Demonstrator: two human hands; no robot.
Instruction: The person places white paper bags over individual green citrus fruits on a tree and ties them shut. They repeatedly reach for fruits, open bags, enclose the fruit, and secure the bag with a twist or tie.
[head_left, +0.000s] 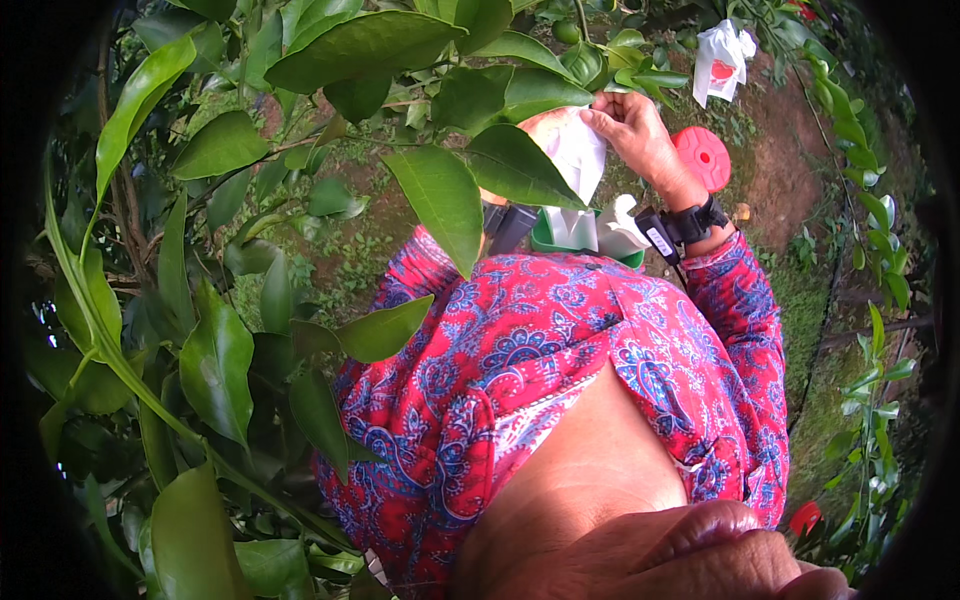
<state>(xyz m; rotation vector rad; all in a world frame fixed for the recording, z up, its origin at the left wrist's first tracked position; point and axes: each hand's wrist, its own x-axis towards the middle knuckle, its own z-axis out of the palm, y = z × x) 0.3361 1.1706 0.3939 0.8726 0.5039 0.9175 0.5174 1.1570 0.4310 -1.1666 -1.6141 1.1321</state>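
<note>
A white paper bag (576, 154) hangs between my hands, just under the leaves of a citrus tree. My right hand (634, 135) pinches its upper edge between thumb and fingers. My left hand (549, 122) is at the bag's other side, partly hidden by a broad green leaf (517, 166); its fingertips are not in sight. Below, at my waist, a green holder (541, 238) carries more white paper bags (621, 225). Whatever is inside the bag in my hands cannot be seen.
Leafy branches (217, 360) crowd the left side and reach over my left arm. A small green fruit (566, 31) hangs at the top. Another white bag (724, 61) with a red print hangs at upper right. A round red plastic object (703, 159) is beyond my right wrist.
</note>
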